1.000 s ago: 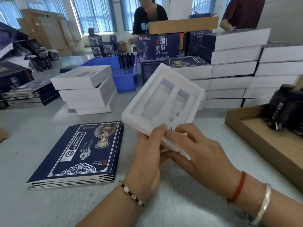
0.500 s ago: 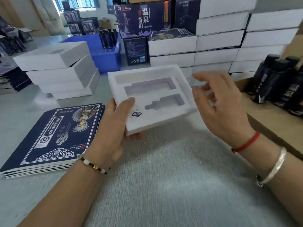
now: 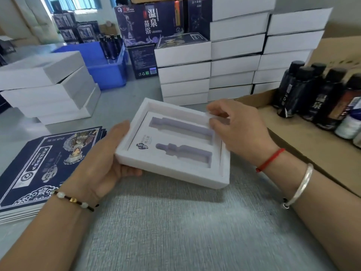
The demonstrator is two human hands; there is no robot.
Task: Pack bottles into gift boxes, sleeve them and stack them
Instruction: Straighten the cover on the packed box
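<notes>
On a grey table [image 3: 175,231] in a packing room, the empty white gift box [image 3: 175,151] is held just above the table's middle. The left hand [image 3: 101,165] grips its left edge; the right hand [image 3: 238,130] pinches its far right rim. Best set it flat before loading. It has two bottle slots; about six dark bottles [image 3: 312,94] wait in the carton at the right edge.

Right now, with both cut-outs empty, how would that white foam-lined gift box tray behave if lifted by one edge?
Probably light: the left hand grips the white foam-lined gift box tray by one side, tilted off the grey table. Likely fairly stiff: it shows no sag across its width. The foam rim may dent under hard pinching, where the right hand rests at the far edge.
</notes>
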